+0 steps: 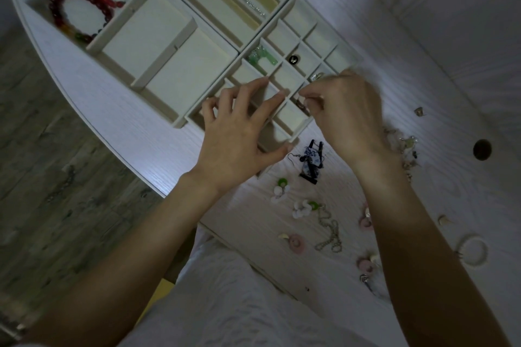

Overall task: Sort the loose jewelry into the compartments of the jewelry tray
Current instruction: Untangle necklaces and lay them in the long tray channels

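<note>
I sit at a white counter (423, 70) with a faint wood grain and a curved edge that sweeps down my left side. A round dark hole (482, 149) is cut through its top on my right (what it serves I cannot tell). Past the edge lies the floor (50, 149), grey-brown planks with a worn, mottled look. The light is dim and cool, brightest in a pale patch near the counter's rim.

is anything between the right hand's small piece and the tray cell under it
Nothing visible: the right hand pinches a small piece right above an open cell of the tray. The left hand rests beside it.
</note>
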A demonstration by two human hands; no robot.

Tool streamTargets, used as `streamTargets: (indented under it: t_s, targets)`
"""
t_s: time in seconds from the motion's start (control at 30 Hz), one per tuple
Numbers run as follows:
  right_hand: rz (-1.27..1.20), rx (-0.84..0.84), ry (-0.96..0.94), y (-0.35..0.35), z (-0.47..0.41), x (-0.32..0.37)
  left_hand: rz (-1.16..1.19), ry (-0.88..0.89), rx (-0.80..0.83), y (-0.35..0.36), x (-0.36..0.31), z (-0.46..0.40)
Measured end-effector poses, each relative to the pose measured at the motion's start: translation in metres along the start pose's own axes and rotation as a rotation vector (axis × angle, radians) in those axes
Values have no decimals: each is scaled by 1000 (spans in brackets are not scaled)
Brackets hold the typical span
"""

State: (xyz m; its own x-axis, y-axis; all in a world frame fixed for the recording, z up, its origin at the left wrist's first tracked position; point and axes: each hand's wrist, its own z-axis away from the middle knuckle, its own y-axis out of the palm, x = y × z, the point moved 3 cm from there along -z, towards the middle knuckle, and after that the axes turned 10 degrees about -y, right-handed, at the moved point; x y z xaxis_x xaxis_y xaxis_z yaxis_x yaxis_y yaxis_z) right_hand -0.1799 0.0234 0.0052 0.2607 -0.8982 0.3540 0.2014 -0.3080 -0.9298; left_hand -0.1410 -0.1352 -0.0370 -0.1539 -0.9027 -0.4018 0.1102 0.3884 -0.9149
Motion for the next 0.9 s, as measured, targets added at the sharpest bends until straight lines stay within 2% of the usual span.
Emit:
streamTargets:
  t_s: [0.17,0.3,0.43,0.53,0.8,0.9]
  targets:
    - [-184,-173,156,-18,33,-13,1,-1,13,-1,0,0]
    - [-200,-292,294,-22,93,-33,-10,-4,26,-4,-3,-1]
    - [-223,-143,134,13,121,-20,-40,-9,47,-5,-6,-1]
    - [-120,-101,-7,37,122,-4,-65,-20,51,-4,-6,0]
    - [-219,-309,320,22,120,-42,-42,-43,50,-4,-8,1]
    - [-166,-204,305,19,108,-47,-25,-53,53,-4,-10,2]
